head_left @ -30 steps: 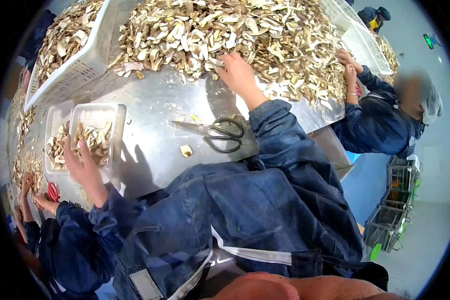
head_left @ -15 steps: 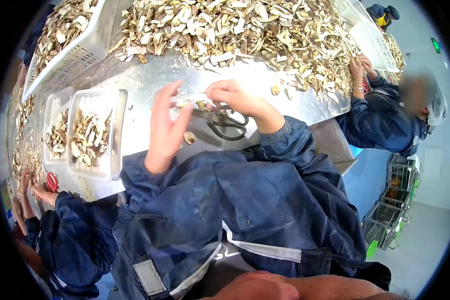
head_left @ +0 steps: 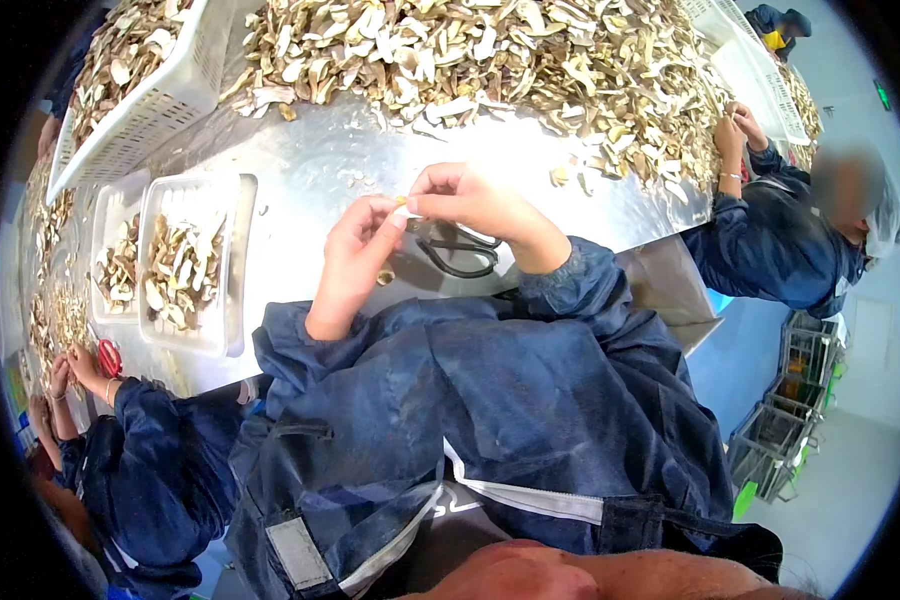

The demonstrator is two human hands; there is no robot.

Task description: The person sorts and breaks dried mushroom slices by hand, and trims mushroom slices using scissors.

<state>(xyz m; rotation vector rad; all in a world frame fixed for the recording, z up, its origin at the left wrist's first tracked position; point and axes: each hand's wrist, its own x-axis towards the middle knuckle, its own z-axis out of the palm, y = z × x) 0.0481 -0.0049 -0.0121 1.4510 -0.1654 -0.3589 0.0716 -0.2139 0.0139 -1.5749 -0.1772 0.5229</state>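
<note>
My left hand (head_left: 353, 250) and my right hand (head_left: 478, 207) meet over the metal table, fingertips pinched around a small pale mushroom slice (head_left: 404, 209). Just below my right hand lie black-handled scissors (head_left: 460, 258), their blades mostly hidden by my hands. A small mushroom piece (head_left: 385, 276) rests on the metal beside my left wrist. Beyond my hands spreads a large heap of dried mushroom slices (head_left: 490, 70). To the left, a clear plastic tub (head_left: 232, 290) holds more slices, with a second tub (head_left: 110, 312) beside it.
A white perforated crate (head_left: 175, 105) full of slices stands far left. Co-workers sit at the right (head_left: 780, 240) and lower left (head_left: 160, 470), with red scissors (head_left: 109, 358) near the latter. Another white crate (head_left: 760, 90) is at the far right; wire racks (head_left: 785, 420) stand behind.
My left hand has moved right and closed, joining my right hand at the slice. The right co-worker's hands have shifted slightly.
</note>
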